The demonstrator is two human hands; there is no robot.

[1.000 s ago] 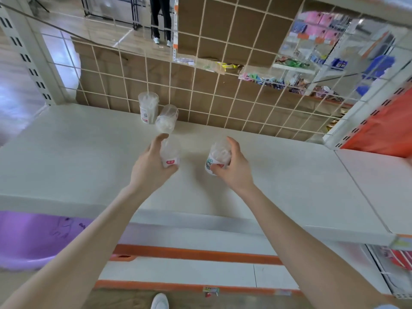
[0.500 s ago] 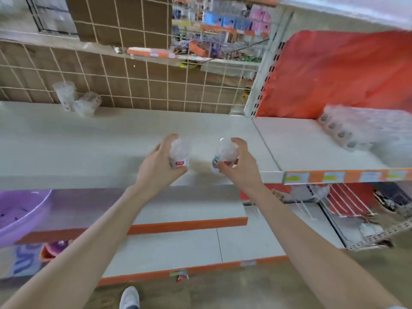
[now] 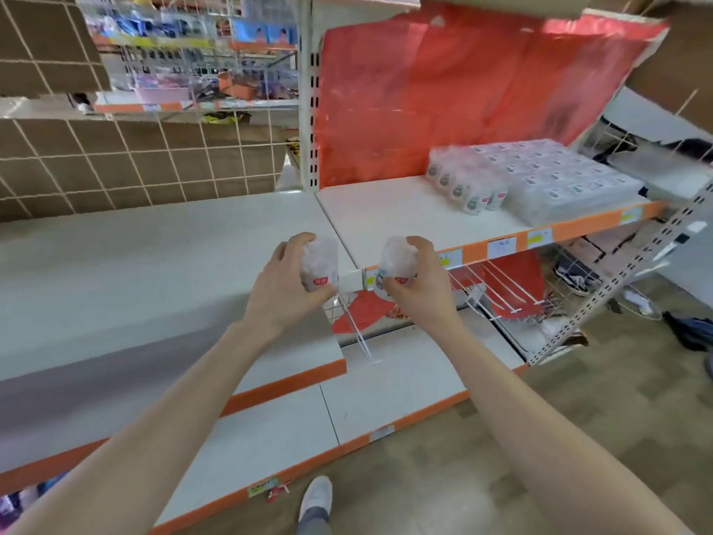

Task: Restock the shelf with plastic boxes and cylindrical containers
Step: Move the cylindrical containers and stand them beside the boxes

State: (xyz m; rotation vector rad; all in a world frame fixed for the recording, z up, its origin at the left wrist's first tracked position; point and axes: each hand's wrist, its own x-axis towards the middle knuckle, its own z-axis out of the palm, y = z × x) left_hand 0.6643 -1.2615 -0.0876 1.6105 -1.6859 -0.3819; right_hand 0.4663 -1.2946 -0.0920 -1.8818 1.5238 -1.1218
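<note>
My left hand (image 3: 283, 281) grips a clear cylindrical container (image 3: 321, 266) with a red label. My right hand (image 3: 418, 281) grips a second clear cylindrical container (image 3: 395, 264) with a green and red label. Both are held upright in the air at the front edge of the white shelf (image 3: 162, 260), near the seam between two bays. On the right bay's shelf (image 3: 389, 210) lies a row of similar cylindrical containers (image 3: 461, 183) and a block of clear plastic boxes (image 3: 559, 183).
A red sheet (image 3: 443, 94) backs the right bay; a brown wire grid (image 3: 127, 164) backs the left. White wire hooks (image 3: 497, 287) jut out under the right shelf. Lower shelves with orange edging (image 3: 285, 384) lie below. My shoe (image 3: 316, 498) is on the floor.
My view and both hands have swung right along the shelf, each hand still holding its container. The two containers at the back left are out of view; the stocked right bay has come into view.
</note>
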